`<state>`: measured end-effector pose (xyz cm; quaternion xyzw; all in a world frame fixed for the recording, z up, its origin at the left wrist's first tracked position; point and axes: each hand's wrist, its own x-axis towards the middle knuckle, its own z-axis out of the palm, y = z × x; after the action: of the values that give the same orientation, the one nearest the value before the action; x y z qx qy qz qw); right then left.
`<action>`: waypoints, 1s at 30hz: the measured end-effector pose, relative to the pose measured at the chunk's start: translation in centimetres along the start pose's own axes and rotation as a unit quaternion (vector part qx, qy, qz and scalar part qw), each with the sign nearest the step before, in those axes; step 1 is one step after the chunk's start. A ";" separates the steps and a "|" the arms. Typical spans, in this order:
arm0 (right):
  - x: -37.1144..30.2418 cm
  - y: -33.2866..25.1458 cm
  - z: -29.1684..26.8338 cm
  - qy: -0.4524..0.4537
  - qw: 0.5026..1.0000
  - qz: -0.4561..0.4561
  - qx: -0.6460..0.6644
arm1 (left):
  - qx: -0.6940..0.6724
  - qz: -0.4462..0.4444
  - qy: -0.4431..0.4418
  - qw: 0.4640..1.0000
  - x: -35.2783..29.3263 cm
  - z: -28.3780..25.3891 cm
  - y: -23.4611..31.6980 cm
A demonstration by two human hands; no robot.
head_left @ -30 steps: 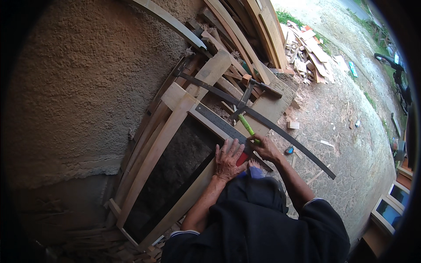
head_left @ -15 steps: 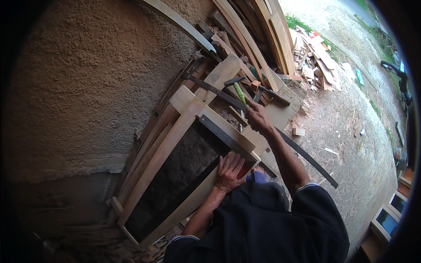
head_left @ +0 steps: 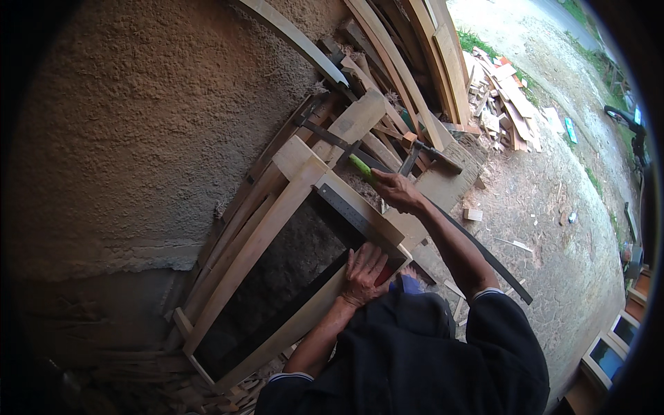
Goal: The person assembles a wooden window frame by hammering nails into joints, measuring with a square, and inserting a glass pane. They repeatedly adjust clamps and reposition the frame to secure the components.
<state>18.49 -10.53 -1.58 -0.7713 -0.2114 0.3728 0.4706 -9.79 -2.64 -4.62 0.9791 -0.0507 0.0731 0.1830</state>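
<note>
Hammer point(head_left: 361, 164) first: I see it in the right hand point(head_left: 395, 190), its head sticking out beyond the grip, near the far end of the frame point(head_left: 257, 252). That grip is curled round the green handle; the left hand point(head_left: 364, 274) lies flat on the frame's near rail, fingers slightly fanned. The handle's butt is lost to me inside the fist, and the dark head blends with the clamp point(head_left: 499, 267) bar. I can't identify the red patch point(head_left: 385, 274) beside the left hand. The frame is pale wood; a flat metal square point(head_left: 344, 209) lies along its far rail. The wall point(head_left: 159, 138) is rough brown.
</note>
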 end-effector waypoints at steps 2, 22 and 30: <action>1.4 -0.9 -0.1 0.104 0.987 -0.071 0.099 | -0.002 0.003 0.009 1.000 -0.1 -0.1 0.0; -1.3 -0.5 0.0 0.049 0.999 -0.001 -0.019 | -0.005 -0.005 -0.010 1.000 -0.4 -0.2 -0.2; -2.8 0.1 -0.2 -0.054 0.997 0.028 -0.048 | 0.005 0.005 -0.003 1.000 -0.3 -0.2 -0.4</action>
<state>16.88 -12.58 -0.55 -0.7771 -0.2322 0.4166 0.4106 -10.06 -2.13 -4.63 0.9799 -0.0555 0.0713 0.1780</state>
